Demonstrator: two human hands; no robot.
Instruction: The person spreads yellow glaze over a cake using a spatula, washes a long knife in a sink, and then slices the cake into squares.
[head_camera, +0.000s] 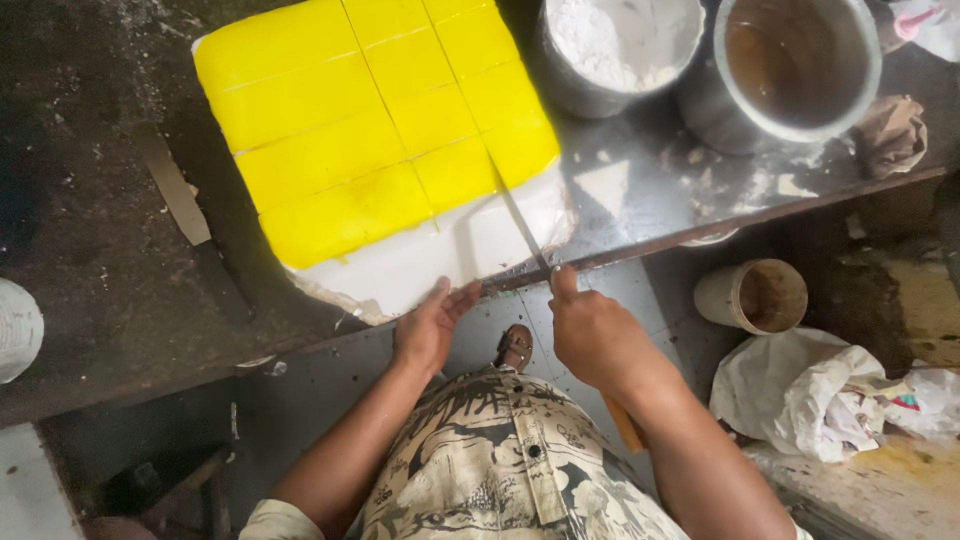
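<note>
Yellow slab (380, 120) on white base at table (90, 250) edge, part-scored into blocks | right hand (595, 335) closed on knife (522, 222) mid-cut (blade in last column) | left hand (430, 325) open, bracing base | next: steady straight draw.

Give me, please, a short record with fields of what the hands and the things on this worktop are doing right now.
right hand: grips a long knife, its blade lying in a cut at the slab's near right edge
left hand: open, fingers at the near edge of the white base
yellow slab: scored into rectangular pieces, on the white base
second knife: lies unused on the dark worktop, left of the slab
behind: metal pot of white powder, empty metal pot
</note>
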